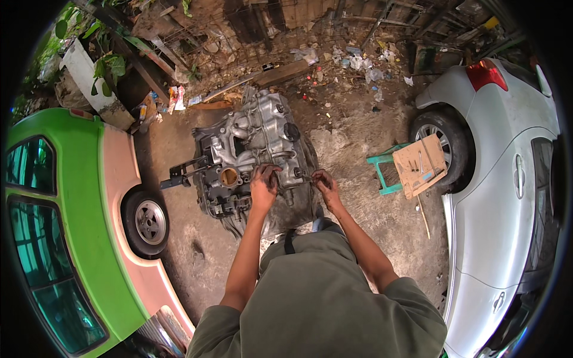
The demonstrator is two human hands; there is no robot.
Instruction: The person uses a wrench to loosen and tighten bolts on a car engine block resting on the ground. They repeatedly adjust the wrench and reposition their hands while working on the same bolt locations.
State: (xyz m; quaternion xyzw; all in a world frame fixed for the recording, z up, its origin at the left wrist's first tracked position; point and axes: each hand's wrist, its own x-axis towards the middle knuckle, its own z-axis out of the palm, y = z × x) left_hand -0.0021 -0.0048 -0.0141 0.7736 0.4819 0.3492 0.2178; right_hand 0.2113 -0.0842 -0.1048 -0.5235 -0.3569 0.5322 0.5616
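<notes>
A greasy metal car engine [253,128] lies in front of me on a dark sheet-like base [274,222]. My left hand [264,184] rests at its near side, right of a round brown opening [229,176], with the fingers curled in. Whatever those fingers hold, if anything, is hidden. My right hand [326,185] is at the engine's near right edge, thumb and fingertips pinched together. Something thin and dark seems to lie at its fingertips, too small to name. A round black cap [291,132] sits on the engine beyond my hands.
A green and pink vehicle [116,179] stands at left, a silver car [495,179] at right. Beside the silver car, a green stool [382,173] bears cardboard [412,179] with small tools. A black metal bracket [182,173] juts out left of the engine. Planks [280,74] and litter lie behind.
</notes>
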